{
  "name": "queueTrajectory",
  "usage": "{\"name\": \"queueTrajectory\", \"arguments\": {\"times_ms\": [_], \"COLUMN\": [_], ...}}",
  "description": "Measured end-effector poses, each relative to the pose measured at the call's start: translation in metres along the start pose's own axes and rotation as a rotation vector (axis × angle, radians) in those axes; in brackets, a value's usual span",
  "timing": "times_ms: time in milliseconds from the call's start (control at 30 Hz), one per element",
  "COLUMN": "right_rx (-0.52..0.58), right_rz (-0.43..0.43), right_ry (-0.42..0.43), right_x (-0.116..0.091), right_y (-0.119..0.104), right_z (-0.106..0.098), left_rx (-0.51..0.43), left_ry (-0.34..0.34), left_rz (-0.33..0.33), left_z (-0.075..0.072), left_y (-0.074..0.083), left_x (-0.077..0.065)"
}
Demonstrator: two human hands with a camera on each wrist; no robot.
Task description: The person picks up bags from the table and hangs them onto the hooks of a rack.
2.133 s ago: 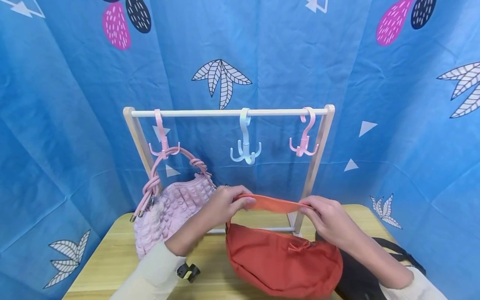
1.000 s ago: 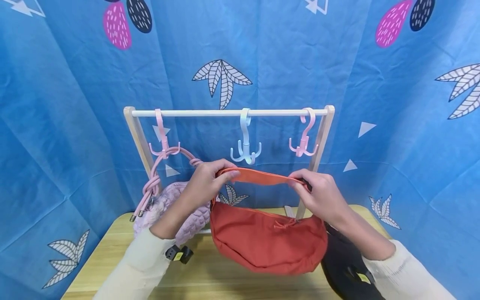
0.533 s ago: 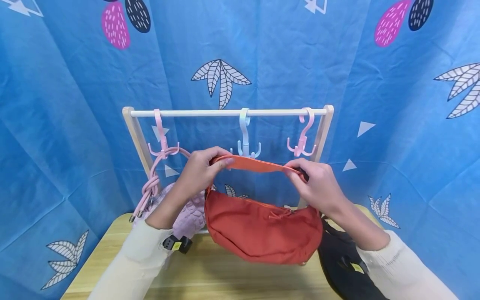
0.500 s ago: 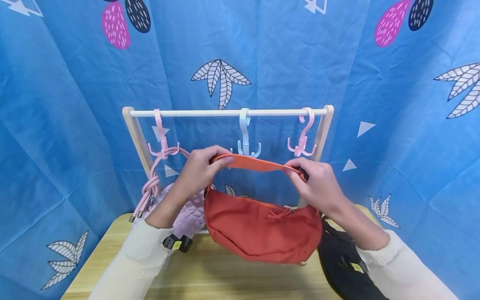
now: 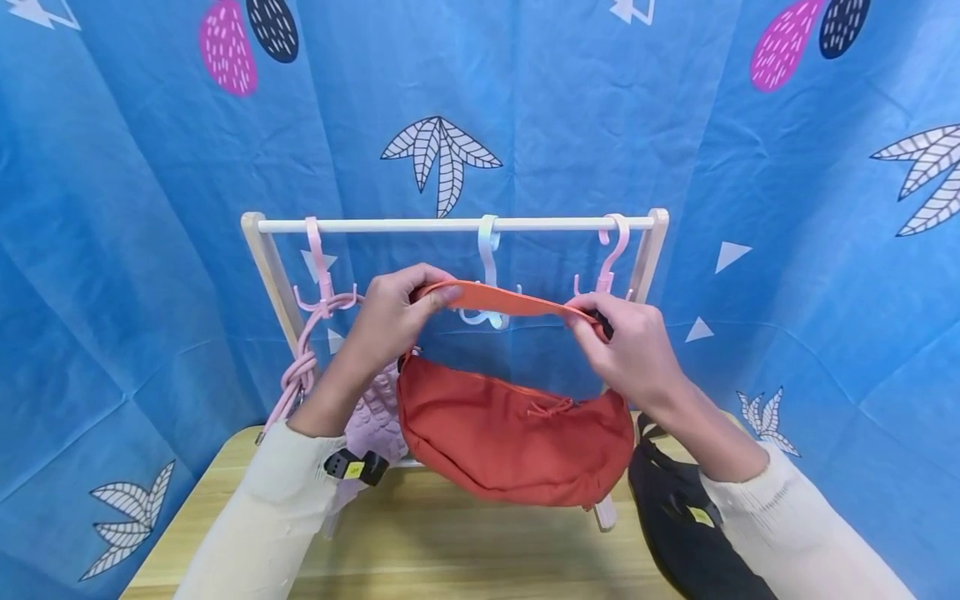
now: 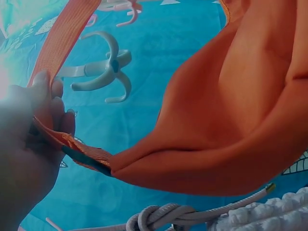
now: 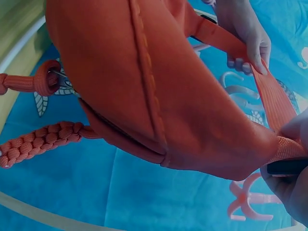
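A red-orange shoulder bag [image 5: 517,442] hangs by its wide orange strap [image 5: 502,298] between my two hands, above the table. My left hand [image 5: 393,312] pinches the strap's left end, thumb in front and fingers behind. My right hand [image 5: 630,342] grips the strap's right end near a black buckle [image 7: 288,166]. The strap crosses in front of the light blue hook [image 5: 489,250], overlapping its prongs in the head view. A braided zipper pull [image 7: 43,142] dangles from the bag in the right wrist view.
A white-barred rack [image 5: 390,226] stands behind, with a pink hook [image 5: 324,283] at left and another pink hook [image 5: 617,250] at right. A fluffy pink bag [image 5: 375,417] hangs from the left one. A black bag [image 5: 675,517] lies on the wooden table [image 5: 450,558] at right.
Both hands have lifted the red-orange bag up and slightly left, from low over the table to the height of the hooks' prongs. The grip on the strap stays the same.
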State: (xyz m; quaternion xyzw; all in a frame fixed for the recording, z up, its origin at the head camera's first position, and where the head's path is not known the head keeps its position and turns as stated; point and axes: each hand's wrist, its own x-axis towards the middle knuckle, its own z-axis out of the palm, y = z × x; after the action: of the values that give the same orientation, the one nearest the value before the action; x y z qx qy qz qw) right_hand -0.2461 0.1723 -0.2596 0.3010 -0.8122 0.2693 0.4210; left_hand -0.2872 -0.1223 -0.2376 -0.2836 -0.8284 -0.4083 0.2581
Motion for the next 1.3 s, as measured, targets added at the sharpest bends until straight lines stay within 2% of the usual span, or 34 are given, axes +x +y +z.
{"name": "queueTrajectory", "arguments": {"times_ms": [333, 633, 967, 1300], "right_rx": [-0.043, -0.065, -0.059, -0.038], "right_rz": [-0.003, 0.037, 0.115, 0.132], "right_ry": [0.033, -0.005, -0.073, -0.101], "right_x": [0.013, 0.016, 0.016, 0.014], "right_y": [-0.002, -0.004, -0.006, -0.003], "right_z": [0.003, 0.007, 0.011, 0.013], "left_rx": [-0.012, 0.006, 0.014, -0.011], "left_ry": [0.027, 0.045, 0.026, -0.022], "left_rz": [-0.025, -0.032, -0.092, -0.162], "left_z": [-0.002, -0.001, 0.002, 0.005], "left_y": [-0.004, -0.009, -0.018, -0.024], "left_x": [0.012, 0.018, 0.021, 0.019]}}
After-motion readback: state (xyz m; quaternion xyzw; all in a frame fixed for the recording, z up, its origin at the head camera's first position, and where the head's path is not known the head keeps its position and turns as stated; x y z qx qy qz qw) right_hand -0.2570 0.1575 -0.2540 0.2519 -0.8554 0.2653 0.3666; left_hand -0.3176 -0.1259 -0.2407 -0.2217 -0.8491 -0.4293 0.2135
